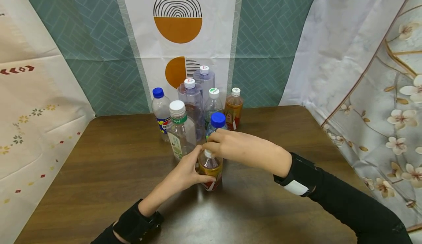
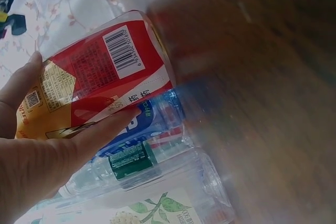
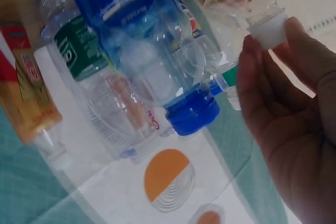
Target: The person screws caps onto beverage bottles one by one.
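A small bottle (image 1: 211, 167) with a red and yellow label stands upright on the wooden table, front of a cluster of bottles. My left hand (image 1: 184, 173) grips its side between thumb and fingers; the label and barcode (image 2: 124, 51) show in the left wrist view. From above, my right hand (image 1: 242, 147) pinches the bottle's white cap (image 3: 269, 29) between thumb and fingertips. The cap sits on the bottle's neck. Right behind stands a bottle with a blue cap (image 1: 218, 120), partly hidden by the right hand. A clear bottle with a green-banded neck (image 1: 184, 130) is near the left fingertips.
Farther back are a clear bottle with a blue cap (image 1: 160, 106), two tall clear bottles with white caps, a green-labelled bottle (image 1: 213, 106) and another red-yellow bottle (image 1: 233, 108). Patterned cloths (image 1: 263, 53) hang behind and beside the brown table (image 1: 108, 156).
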### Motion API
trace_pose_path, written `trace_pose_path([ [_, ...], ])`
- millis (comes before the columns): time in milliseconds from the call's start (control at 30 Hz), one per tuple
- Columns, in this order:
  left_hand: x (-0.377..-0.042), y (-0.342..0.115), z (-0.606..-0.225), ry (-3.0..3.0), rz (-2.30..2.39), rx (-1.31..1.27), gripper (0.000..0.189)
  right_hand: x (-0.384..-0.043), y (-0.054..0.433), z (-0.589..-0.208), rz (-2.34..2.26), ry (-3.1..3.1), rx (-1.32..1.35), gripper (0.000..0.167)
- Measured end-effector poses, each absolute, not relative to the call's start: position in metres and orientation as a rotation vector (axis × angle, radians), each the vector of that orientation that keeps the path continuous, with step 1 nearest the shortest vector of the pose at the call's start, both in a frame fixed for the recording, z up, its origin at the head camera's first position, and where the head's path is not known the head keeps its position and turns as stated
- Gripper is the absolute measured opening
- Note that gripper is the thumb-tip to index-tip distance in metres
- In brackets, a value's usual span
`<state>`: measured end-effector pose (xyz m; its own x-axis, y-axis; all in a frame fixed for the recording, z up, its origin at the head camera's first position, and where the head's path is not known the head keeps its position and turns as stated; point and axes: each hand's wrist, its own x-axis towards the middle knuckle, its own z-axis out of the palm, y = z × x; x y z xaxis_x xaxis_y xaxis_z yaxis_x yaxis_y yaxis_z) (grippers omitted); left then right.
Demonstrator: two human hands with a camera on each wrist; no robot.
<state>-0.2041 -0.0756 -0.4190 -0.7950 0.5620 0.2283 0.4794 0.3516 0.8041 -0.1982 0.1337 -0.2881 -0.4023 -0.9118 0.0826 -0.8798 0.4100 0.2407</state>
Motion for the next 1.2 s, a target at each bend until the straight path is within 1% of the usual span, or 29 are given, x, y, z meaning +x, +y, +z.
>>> trace_pose_path([
  [300, -0.204, -0.075, -0.419, 2.528, 1.446, 0.983, 0.075, -0.184, 0.16, -0.331, 0.261, -2.542, 1.244, 0.053],
  [500, -0.203, -0.073, -0.418, 2.54, 1.447, 0.98, 0.075, -0.173, 0.185, -0.362, 0.393, -2.582, 1.058, 0.051],
  [667, -0.19, -0.08, -0.42, 2.48, 1.462, 0.911, 0.076, -0.17, 0.198, -0.387, 0.419, -2.605, 0.998, 0.05],
  [867, -0.165, -0.114, -0.413, 2.454, 1.46, 0.767, 0.079, -0.169, 0.203, -0.397, 0.431, -2.649, 0.998, 0.048],
  [967, -0.16, -0.137, -0.405, 2.501, 1.445, 0.727, 0.078, -0.17, 0.205, -0.397, 0.44, -2.653, 1.003, 0.047],
  [1067, -0.163, -0.161, -0.398, 2.597, 1.432, 0.663, 0.077, -0.171, 0.207, -0.398, 0.441, -2.649, 1.004, 0.046],
  [1200, -0.182, -0.195, -0.394, 2.731, 1.369, 0.575, 0.075, -0.173, 0.206, -0.401, 0.437, -2.636, 1.022, 0.045],
])
